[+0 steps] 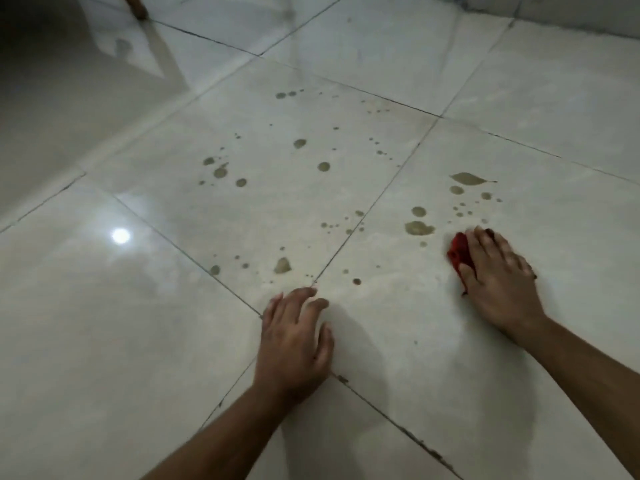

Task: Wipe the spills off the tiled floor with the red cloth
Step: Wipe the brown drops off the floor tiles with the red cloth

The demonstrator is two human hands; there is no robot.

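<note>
Forearms reach in from the near edge over the tiled floor (114, 341). Nearest, the left hand (294, 344) lies palm down on the tiles, fingers (304, 303) loosely spread and holding nothing. Farther right, the right hand (498, 271) presses flat on the red cloth (459, 252), which is bunched under the palm and shows only at the hand's left edge; its fingers look fairly straight. Just beyond the cloth lie brownish spills (419, 228), with more drops scattered across the farther tiles. A dim wooden leg (136, 5) stands at the far left.
</note>
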